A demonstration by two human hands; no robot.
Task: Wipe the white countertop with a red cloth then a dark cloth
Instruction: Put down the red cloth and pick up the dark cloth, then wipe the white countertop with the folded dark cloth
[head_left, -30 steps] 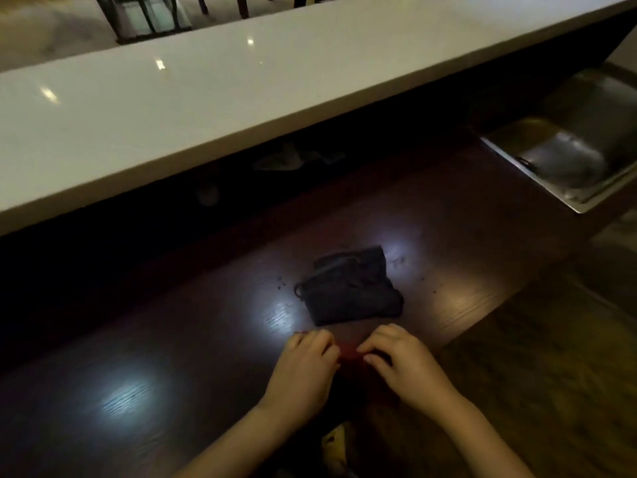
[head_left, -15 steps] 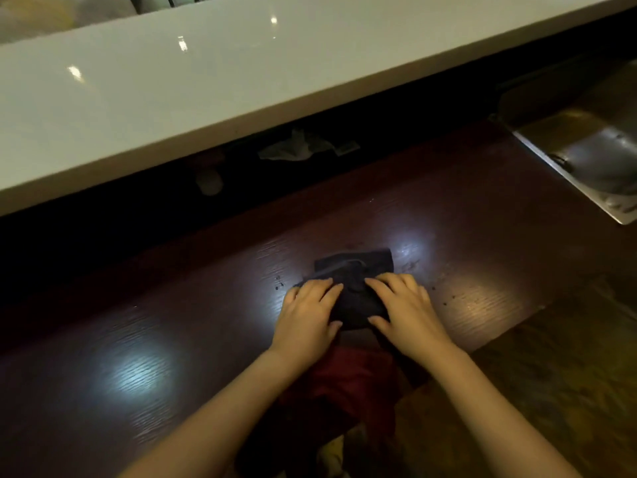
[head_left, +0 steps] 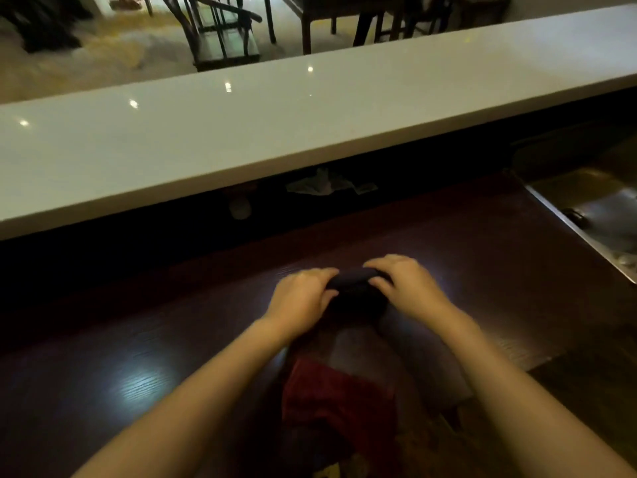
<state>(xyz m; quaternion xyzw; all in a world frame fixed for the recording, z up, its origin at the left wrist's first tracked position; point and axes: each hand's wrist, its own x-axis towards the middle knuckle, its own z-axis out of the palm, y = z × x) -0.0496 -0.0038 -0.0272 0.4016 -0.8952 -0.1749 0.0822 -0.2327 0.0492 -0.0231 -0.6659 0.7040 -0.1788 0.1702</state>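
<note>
The dark cloth (head_left: 356,291) is bunched on the lower dark wooden counter (head_left: 138,339). My left hand (head_left: 303,296) grips its left side and my right hand (head_left: 405,286) grips its right side, fingers curled over the top edge. The red cloth (head_left: 331,398) lies crumpled between my forearms, near the counter's front edge. The white countertop (head_left: 275,125) runs as a long raised ledge across the view beyond the wooden counter, with small light reflections on it.
A steel sink (head_left: 596,215) is set in at the right. Crumpled white paper (head_left: 319,182) and a small pale object (head_left: 239,208) lie in the dark gap under the white ledge. Dark chairs (head_left: 220,32) stand beyond the ledge.
Both hands left the red cloth, moved forward onto the dark cloth and closed on it. The dark cloth is now bunched and pushed farther from me. The view has tilted up.
</note>
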